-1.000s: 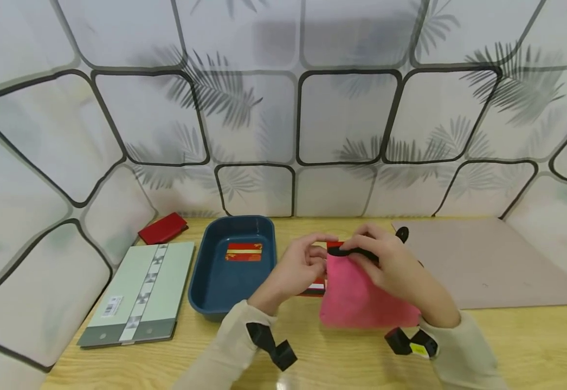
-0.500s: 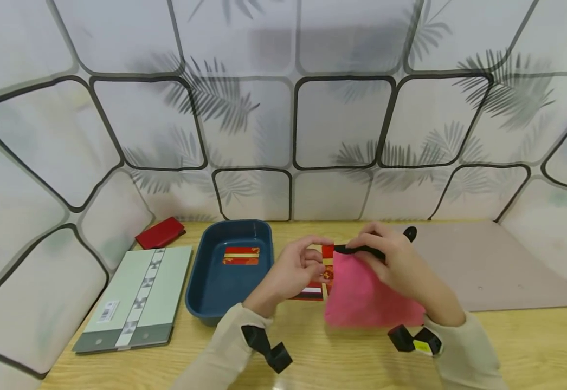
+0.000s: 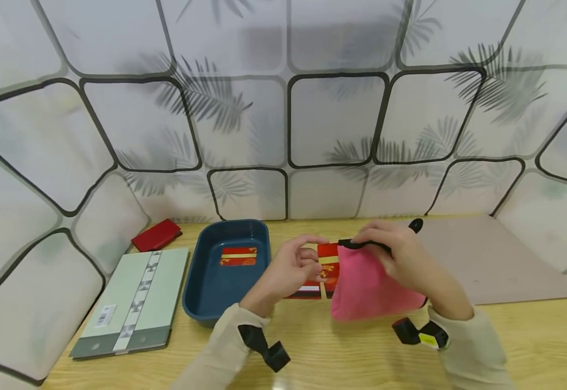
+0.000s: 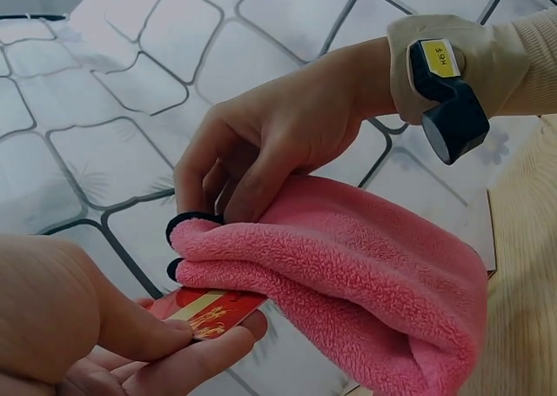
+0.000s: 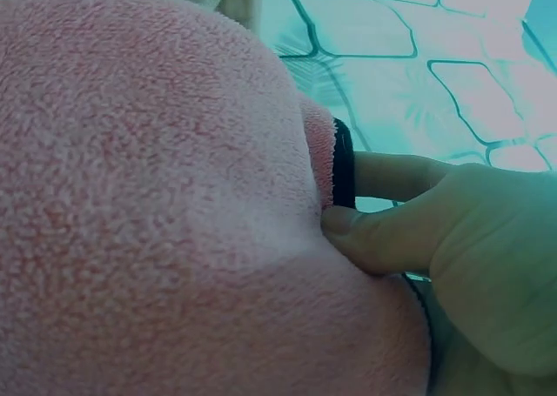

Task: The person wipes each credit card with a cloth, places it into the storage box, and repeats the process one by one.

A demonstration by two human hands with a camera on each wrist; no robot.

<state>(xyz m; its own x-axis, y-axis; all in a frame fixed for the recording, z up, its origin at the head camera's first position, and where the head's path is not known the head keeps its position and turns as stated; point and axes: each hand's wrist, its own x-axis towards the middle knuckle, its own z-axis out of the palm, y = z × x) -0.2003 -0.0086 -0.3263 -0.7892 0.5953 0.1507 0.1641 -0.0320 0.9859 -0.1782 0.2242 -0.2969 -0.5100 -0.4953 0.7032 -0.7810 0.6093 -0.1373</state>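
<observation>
My right hand point(image 3: 403, 260) pinches the black-trimmed edge of a fluffy pink cloth pouch point(image 3: 368, 287), which hangs below the fingers. In the right wrist view the thumb presses the pink fabric point(image 5: 174, 196) against the black trim point(image 5: 344, 165). A red and gold card point(image 3: 328, 260) is held by my left hand point(image 3: 283, 271) at the pouch's left side. The left wrist view shows the card point(image 4: 209, 313) between thumb and fingers, its far end against the folded pink edge. More red cards point(image 3: 308, 290) lie under and beside the left hand.
A blue tray point(image 3: 215, 287) with a red and gold card point(image 3: 238, 256) inside stands left of the hands. Farther left are a pale green folder point(image 3: 132, 298) and a red wallet-like item point(image 3: 156, 235). A beige mat point(image 3: 493, 260) lies at the right.
The pouch and my right hand have shifted slightly right, away from the left hand. More of the held red card shows between them.
</observation>
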